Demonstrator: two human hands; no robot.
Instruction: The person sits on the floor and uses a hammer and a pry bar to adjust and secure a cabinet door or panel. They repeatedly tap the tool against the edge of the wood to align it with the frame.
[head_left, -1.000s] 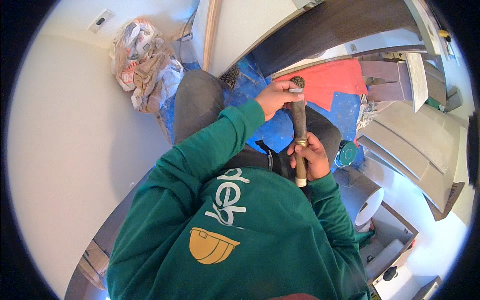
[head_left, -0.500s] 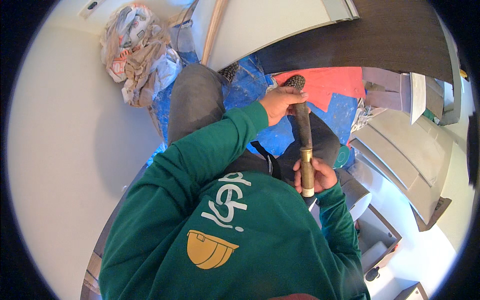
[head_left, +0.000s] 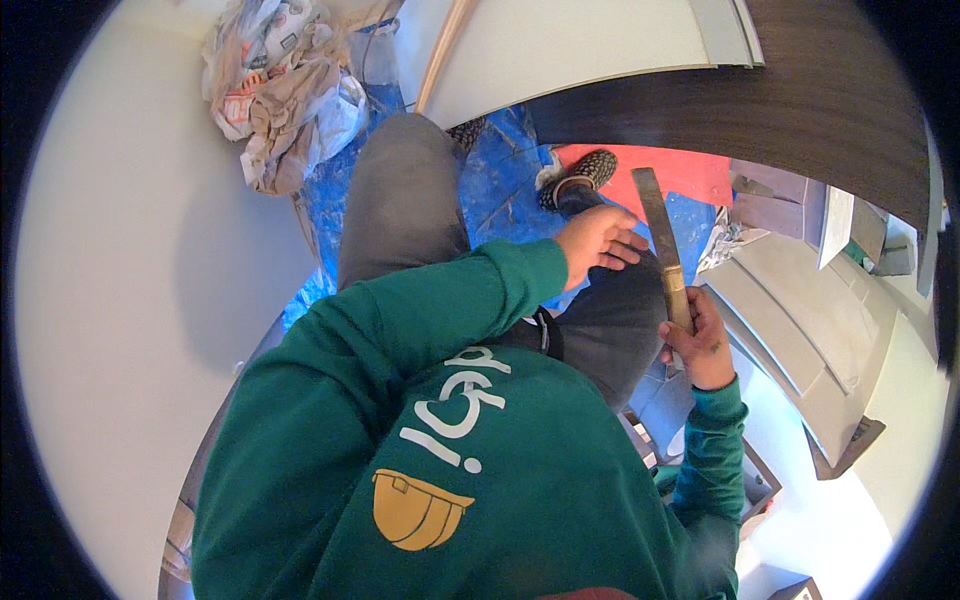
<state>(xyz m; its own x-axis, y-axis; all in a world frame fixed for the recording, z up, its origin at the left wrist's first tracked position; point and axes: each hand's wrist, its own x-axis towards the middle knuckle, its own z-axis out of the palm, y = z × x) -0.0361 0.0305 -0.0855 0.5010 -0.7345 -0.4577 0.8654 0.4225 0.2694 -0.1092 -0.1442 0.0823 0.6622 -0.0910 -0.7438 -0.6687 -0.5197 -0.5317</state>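
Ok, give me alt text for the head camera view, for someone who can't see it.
A person in a green sweatshirt holds a flat metal file with a wooden handle in the right hand, the open left hand just beside its blade, above blue floor sheeting.

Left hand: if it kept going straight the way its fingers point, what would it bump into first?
Probably the flat blade tool held upright by the right hand. The left hand is open, fingers aimed right at the blade with a small gap between. Depth is unclear from above, so it might pass in front.

home mid-renovation, blue floor sheeting (head_left: 500,190), crumpled dust sheets (head_left: 280,90) by white wall (head_left: 130,300), loose cabinet panels (head_left: 800,340), dark worktop (head_left: 800,110)
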